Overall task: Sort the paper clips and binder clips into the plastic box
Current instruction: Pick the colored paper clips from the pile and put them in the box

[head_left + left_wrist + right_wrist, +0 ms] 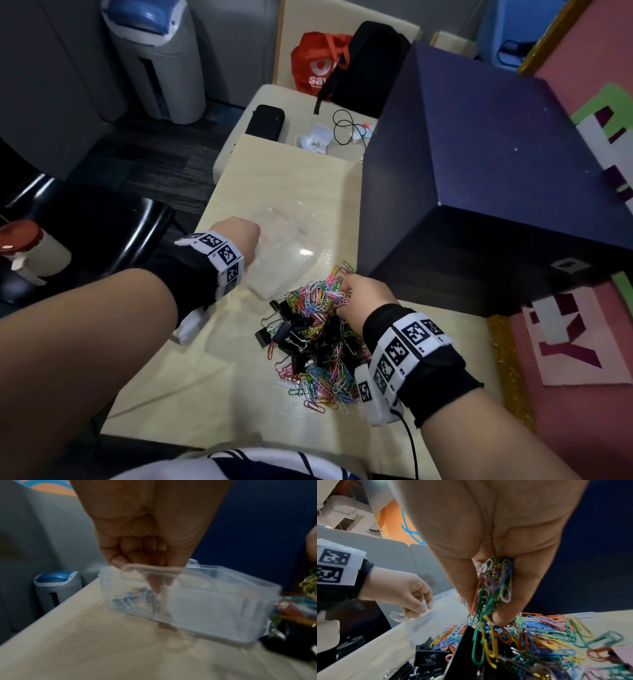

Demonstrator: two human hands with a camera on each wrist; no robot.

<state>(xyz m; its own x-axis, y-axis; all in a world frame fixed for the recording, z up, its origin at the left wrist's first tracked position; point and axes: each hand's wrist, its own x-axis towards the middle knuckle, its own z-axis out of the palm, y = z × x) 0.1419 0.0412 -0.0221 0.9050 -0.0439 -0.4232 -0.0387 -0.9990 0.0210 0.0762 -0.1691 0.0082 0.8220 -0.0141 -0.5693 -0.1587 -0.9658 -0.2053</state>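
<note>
1. Head view takes in the pale wooden surface [191, 359] I work at, with a big dark blue box [479, 171] standing on its far right side
2. Next in size is the heap of clips just in front of me on that surface: coloured paper clips [322, 383] spread over and around black binder clips [274, 334], the two kinds tangled together
3. Just beyond the heap, touching its far left edge, sits the clear plastic box [214, 605]; it is open at the top, and the left wrist view, though blurred, shows a few coloured paper clips lying in its left compartment
4. My left hand [236, 236] is at the near left rim of the plastic box with its grip curled in; the fingers [150, 582] reach down over the edge by a clear tab, and I read that as holding the rim, though blur keeps me from telling exactly which fingers pinch it
5. My right hand [366, 298] is at the far right of the heap, its grip clenched on a bunch of paper clips [493, 582]; the right wrist view shows them pressed between thumb and fingers, with green and yellow ones dangling from the bunch down to the pile
</note>
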